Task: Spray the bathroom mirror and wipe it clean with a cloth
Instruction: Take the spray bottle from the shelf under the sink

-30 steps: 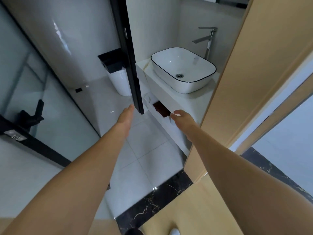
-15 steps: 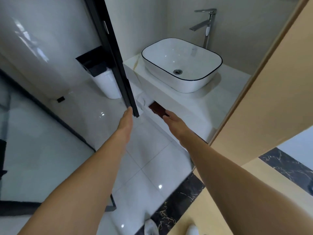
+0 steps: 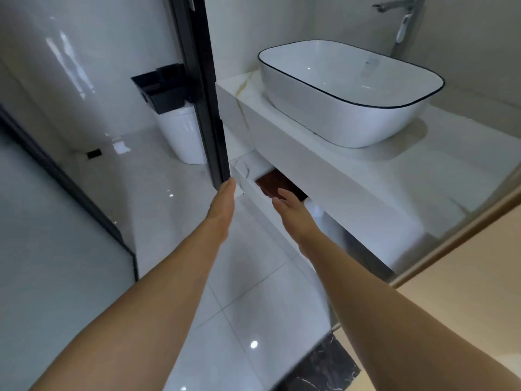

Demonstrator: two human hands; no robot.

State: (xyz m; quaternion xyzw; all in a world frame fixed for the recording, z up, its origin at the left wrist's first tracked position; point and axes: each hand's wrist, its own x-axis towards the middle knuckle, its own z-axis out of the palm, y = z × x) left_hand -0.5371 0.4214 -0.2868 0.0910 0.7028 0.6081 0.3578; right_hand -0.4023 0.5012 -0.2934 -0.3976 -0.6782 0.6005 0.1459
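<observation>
No mirror, spray bottle or cloth is in view. My left hand [image 3: 222, 201] is stretched out flat, its fingertips at the lower end of a black-framed glass door edge [image 3: 210, 108]. My right hand [image 3: 290, 207] reaches with fingers apart toward the open slot [image 3: 277, 183] under the white vanity counter [image 3: 352, 176], where something dark reddish-brown lies. A white object [image 3: 314, 208] shows just right of that hand. Neither hand holds anything.
A white basin with a black rim [image 3: 352, 91] stands on the counter, a chrome tap [image 3: 403, 15] behind it. A white bin with a black lid [image 3: 174, 108] stands on the glossy tile floor behind the door. A wooden door frame [image 3: 465, 277] is at right.
I have moved closer to the vanity and the view has dropped toward it. My right hand has reached further into the slot; my left hand stays at the door's lower edge.
</observation>
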